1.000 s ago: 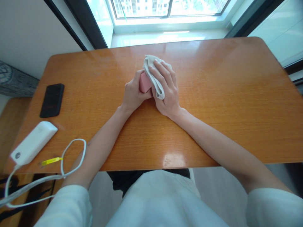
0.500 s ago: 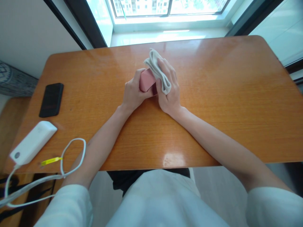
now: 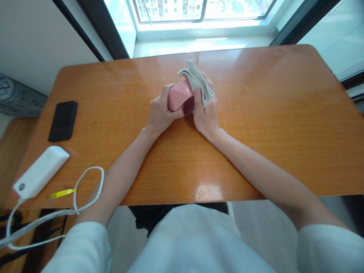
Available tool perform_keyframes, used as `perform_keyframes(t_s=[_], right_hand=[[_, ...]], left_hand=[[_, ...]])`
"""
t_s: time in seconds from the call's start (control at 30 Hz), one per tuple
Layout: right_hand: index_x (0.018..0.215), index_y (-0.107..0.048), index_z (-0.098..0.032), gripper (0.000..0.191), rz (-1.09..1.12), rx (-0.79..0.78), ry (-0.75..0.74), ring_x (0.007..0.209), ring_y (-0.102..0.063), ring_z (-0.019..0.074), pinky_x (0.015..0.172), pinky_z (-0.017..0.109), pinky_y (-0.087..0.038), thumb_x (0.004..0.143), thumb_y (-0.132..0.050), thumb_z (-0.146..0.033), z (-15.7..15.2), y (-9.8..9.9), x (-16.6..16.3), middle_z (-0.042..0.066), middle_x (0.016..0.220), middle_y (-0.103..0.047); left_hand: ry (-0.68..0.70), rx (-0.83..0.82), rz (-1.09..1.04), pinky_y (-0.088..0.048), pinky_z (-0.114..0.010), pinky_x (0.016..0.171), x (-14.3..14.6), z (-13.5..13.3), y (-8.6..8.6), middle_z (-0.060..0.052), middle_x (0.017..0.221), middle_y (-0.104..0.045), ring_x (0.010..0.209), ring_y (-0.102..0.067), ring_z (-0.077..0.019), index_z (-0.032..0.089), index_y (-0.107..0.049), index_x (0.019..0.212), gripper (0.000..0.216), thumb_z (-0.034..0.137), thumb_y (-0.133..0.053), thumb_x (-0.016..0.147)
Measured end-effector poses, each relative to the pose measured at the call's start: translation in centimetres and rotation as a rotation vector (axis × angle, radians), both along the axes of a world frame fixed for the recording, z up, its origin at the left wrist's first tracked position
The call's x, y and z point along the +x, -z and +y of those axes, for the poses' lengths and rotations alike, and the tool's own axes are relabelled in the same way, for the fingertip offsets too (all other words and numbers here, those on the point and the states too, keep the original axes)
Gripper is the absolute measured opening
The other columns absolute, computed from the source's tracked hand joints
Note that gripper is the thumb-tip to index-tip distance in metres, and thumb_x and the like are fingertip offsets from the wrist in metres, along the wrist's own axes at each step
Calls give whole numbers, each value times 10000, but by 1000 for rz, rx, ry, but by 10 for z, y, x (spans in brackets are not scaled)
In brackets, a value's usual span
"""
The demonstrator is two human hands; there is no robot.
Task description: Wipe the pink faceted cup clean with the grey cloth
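Note:
My left hand (image 3: 162, 110) is closed round a pink faceted object (image 3: 179, 94), which is tilted over the table and shows a darker, hollow-looking side toward me; I cannot tell its exact kind. A folded light grey cloth (image 3: 197, 81) is gripped in my right hand (image 3: 207, 113), thumb on the near side and fingers mostly hidden behind it. The cloth lies against the right side of the pink object. My two hands are close together above the far middle of the table.
Both arms reach over a brown wooden table (image 3: 270, 132). At the left lie a black phone (image 3: 63, 121) and a white oblong device (image 3: 41, 172) with a white cable (image 3: 42, 220) looping by my left forearm. A yellow tag (image 3: 61, 193) hangs on the cable. A window (image 3: 203, 11) is beyond.
My right hand and the cloth have shifted slightly right across the pink object, so more of its surface shows. My left hand has stayed nearly in place.

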State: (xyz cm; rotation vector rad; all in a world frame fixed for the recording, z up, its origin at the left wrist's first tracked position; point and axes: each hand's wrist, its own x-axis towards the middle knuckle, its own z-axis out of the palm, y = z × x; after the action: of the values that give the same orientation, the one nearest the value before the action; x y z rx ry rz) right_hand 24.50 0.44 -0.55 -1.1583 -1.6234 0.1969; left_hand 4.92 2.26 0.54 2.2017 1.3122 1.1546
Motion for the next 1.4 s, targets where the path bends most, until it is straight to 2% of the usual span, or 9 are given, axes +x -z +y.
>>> perform_keyframes(t_s=[0.27, 0.47, 0.67, 0.87, 0.93, 1.07, 1.13, 1.27, 1.4], right_hand=[[1687, -573, -376, 638, -330, 197, -167, 1774, -410, 347, 1465, 661, -356, 1173, -342, -675, -16, -17, -3, 33, 1789, -579], [1750, -467, -374, 636, -166, 97, -47, 1706, -519, 270, 1422, 585, -464, 1208, -234, -610, -5, -9, 2, 58, 1772, -588], [1686, -577, -415, 652, -323, 139, -179, 1767, -419, 362, 1464, 714, -327, 1166, -319, -713, -16, -15, -3, 12, 1749, -618], [1771, -431, -401, 655, -123, 36, -30, 1732, -484, 267, 1451, 582, -422, 1200, -203, -626, -5, -9, 1, 43, 1765, -611], [1767, -439, -395, 647, -157, 78, -44, 1737, -477, 264, 1456, 576, -419, 1199, -234, -629, -6, -9, 1, 38, 1788, -587], [1739, -494, -385, 636, -340, 235, -158, 1764, -435, 317, 1487, 666, -318, 1181, -330, -643, -14, -13, -3, 9, 1795, -583], [1726, -509, -393, 617, -312, 217, -149, 1752, -456, 309, 1480, 662, -336, 1191, -301, -622, -14, -13, -4, 6, 1782, -596], [1731, -501, -363, 585, -124, 170, -75, 1685, -548, 268, 1420, 582, -469, 1215, -296, -547, -10, -10, -2, 61, 1772, -599], [1681, -584, -381, 604, -237, 165, -146, 1731, -485, 331, 1447, 686, -389, 1189, -349, -640, -13, -11, -4, 34, 1729, -641]], left_hand=[[19, -46, -29, -563, -413, 867, -3, -2, -2, -34, 1097, -803, 1042, -794, -267, 260, -575, 1392, 727, 852, -655, 977], [-35, -8, 10, -540, -404, 855, 2, -5, -7, -41, 1098, -791, 914, -726, -224, 250, -578, 1425, 606, 593, -752, 957], [-13, -120, 35, -567, -429, 928, -1, -4, -7, -62, 1120, -808, 1108, -793, -295, 227, -542, 1417, 598, 678, -694, 1054], [-64, -20, 53, -571, -401, 868, 2, -5, -7, -41, 1117, -804, 945, -756, -243, 255, -578, 1449, 621, 424, -858, 920], [-56, -36, 48, -573, -394, 873, 1, -6, -7, -36, 1117, -805, 958, -761, -241, 259, -573, 1449, 601, 457, -839, 947], [-18, -85, 25, -572, -387, 889, -1, -5, -7, -55, 1152, -820, 1030, -793, -263, 237, -568, 1401, 581, 624, -769, 1017], [-24, -73, 26, -574, -384, 891, -1, -5, -6, -58, 1161, -820, 1030, -793, -261, 234, -574, 1392, 583, 625, -778, 1010], [-55, 26, 20, -578, -379, 849, 1, -5, -4, -34, 1100, -804, 932, -767, -229, 242, -601, 1414, 574, 514, -826, 961], [-42, 7, 23, -591, -384, 852, 0, -3, -1, -33, 1104, -808, 956, -792, -247, 264, -591, 1397, 627, 565, -874, 926]])
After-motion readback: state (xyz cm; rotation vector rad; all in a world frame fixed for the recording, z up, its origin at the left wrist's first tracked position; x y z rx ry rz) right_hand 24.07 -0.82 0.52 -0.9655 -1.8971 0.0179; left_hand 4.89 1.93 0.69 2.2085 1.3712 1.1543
